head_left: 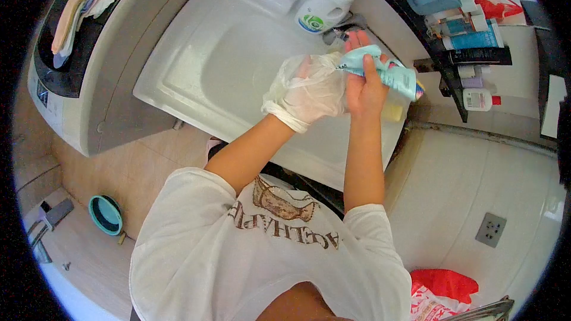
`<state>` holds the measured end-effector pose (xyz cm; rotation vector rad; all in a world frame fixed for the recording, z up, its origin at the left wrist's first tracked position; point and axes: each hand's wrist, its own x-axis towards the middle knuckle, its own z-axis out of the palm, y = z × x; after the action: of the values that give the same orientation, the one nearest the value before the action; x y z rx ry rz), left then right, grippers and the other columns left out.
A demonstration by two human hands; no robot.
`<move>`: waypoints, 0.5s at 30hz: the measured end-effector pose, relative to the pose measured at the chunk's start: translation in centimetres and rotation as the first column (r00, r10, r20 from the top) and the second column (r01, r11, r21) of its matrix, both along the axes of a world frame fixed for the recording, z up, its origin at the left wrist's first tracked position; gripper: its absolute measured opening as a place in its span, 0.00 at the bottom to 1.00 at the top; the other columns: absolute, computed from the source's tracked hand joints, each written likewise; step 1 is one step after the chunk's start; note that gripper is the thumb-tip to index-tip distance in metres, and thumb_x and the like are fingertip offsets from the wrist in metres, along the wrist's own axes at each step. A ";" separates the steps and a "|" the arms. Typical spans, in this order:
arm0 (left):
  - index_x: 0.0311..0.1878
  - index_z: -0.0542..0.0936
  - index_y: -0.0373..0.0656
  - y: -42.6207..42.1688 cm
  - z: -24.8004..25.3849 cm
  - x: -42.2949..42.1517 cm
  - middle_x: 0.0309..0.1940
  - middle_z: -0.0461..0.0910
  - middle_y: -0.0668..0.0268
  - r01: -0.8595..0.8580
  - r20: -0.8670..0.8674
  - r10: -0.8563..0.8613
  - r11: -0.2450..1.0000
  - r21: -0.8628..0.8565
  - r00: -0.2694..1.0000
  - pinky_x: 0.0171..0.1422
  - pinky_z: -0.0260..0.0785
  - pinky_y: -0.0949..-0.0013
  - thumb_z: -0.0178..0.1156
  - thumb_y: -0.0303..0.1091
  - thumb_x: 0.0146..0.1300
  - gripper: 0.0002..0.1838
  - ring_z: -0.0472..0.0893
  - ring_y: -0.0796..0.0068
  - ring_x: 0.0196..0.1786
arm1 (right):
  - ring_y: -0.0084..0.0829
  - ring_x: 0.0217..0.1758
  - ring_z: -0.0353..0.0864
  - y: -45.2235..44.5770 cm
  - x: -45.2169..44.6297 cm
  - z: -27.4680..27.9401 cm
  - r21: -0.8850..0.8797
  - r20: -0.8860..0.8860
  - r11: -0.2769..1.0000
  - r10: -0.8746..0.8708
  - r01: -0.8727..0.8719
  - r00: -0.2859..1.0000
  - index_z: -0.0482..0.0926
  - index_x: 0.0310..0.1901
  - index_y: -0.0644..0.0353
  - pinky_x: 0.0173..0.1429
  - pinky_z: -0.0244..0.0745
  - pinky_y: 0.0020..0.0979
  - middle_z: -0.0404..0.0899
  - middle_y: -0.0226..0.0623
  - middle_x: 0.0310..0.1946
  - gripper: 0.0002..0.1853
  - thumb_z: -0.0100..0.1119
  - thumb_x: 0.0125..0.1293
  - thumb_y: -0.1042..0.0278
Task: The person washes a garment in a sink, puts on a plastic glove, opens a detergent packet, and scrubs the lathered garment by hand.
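My left hand is inside a thin, translucent white plastic covering, bunched around the wrist; it looks like a bag or loose glove. Its fingers are hidden in the folds, near the crumpled end of a light-blue soft packet. My right hand is palm up and grips that packet with the thumb across it. Printing shows on the packet's far right part. Both hands are above the right side of a white sink basin.
A white detergent bottle stands at the basin's back. A dark shelf on the right holds several tubes and bottles. A washing machine with clothes on top stands left. A teal basin is at lower left.
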<state>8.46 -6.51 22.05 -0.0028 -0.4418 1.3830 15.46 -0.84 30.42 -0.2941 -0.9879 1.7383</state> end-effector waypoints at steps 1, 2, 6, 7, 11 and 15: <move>0.63 0.59 0.45 0.2 -0.3 0.0 0.61 0.62 0.61 -0.023 -0.031 0.022 0.999 -0.036 0.999 0.65 0.52 0.59 0.35 0.59 0.64 0.32 0.63 0.62 0.61 | 0.50 0.60 0.63 0.0 0.1 0.0 0.000 -0.001 1.000 -0.001 0.001 1.000 0.62 0.43 0.60 0.68 0.52 0.52 0.66 0.55 0.52 0.14 0.53 0.57 0.82; 0.63 0.59 0.45 0.3 -0.4 0.0 0.61 0.62 0.61 -0.022 -0.032 0.020 0.999 -0.036 0.999 0.65 0.52 0.59 0.35 0.59 0.64 0.32 0.63 0.62 0.61 | 0.50 0.60 0.63 0.0 0.1 0.1 -0.019 0.038 0.999 -0.044 0.045 0.998 0.62 0.42 0.59 0.68 0.52 0.52 0.67 0.55 0.52 0.14 0.53 0.58 0.81; 0.61 0.62 0.45 0.4 -0.4 0.0 0.58 0.64 0.61 -0.045 -0.094 0.035 0.992 -0.116 0.995 0.64 0.54 0.59 0.36 0.59 0.64 0.31 0.65 0.62 0.59 | 0.41 0.53 0.70 -0.3 0.4 0.4 -0.155 0.078 0.967 -0.191 0.201 0.978 0.63 0.41 0.57 0.62 0.61 0.47 0.73 0.47 0.43 0.13 0.55 0.59 0.78; 0.60 0.62 0.45 0.3 -0.2 -0.1 0.57 0.66 0.61 -0.032 -0.102 0.019 0.992 -0.125 0.995 0.64 0.54 0.59 0.36 0.59 0.63 0.31 0.66 0.62 0.58 | 0.41 0.53 0.70 -0.1 0.4 0.0 -0.155 0.077 0.967 -0.192 0.202 0.978 0.63 0.41 0.57 0.62 0.61 0.47 0.73 0.47 0.43 0.13 0.55 0.59 0.78; 0.60 0.64 0.45 0.0 0.7 -0.2 0.56 0.67 0.60 -0.009 -0.065 0.002 0.995 -0.104 0.998 0.63 0.54 0.59 0.38 0.59 0.63 0.31 0.66 0.61 0.57 | 0.28 0.34 0.68 -0.4 -0.3 0.2 -0.049 0.016 0.980 -0.191 0.191 0.981 0.65 0.38 0.55 0.49 0.66 0.36 0.69 0.32 0.28 0.10 0.57 0.59 0.74; 0.62 0.62 0.44 0.5 -0.8 0.0 0.58 0.67 0.59 -0.020 -0.084 0.016 0.998 -0.056 0.996 0.64 0.57 0.60 0.32 0.60 0.64 0.34 0.67 0.61 0.59 | 0.23 0.27 0.62 -0.3 -0.4 0.2 -0.011 0.160 0.967 -0.250 0.255 0.955 0.66 0.34 0.54 0.41 0.64 0.29 0.65 0.27 0.23 0.09 0.58 0.59 0.72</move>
<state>8.47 -5.97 21.23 0.0124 -0.3328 1.4077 15.01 -1.15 30.59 -0.5617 -0.9893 1.5147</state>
